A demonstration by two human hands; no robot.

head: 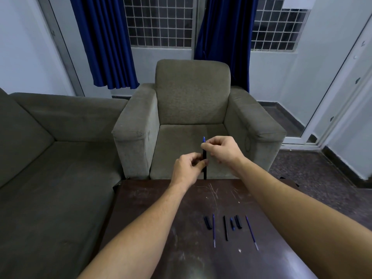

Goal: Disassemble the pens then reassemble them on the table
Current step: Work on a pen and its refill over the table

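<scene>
I hold a black pen (204,156) upright above the far edge of the dark table (153,218). My left hand (188,171) grips its barrel low down. My right hand (220,151) pinches its upper end, where a blue tip sticks out above the fingers. On the table near me lie loose pen parts in a row: a black cap (208,223), a blue refill (214,230), a black barrel (225,228), a small blue-tipped piece (232,224), another black cap (238,221) and a second blue refill (251,232).
A grey armchair (192,109) stands right behind the table. A grey sofa (50,158) runs along the left. Blue curtains (106,41) and barred windows fill the back wall, and a glass door (332,101) is at the right.
</scene>
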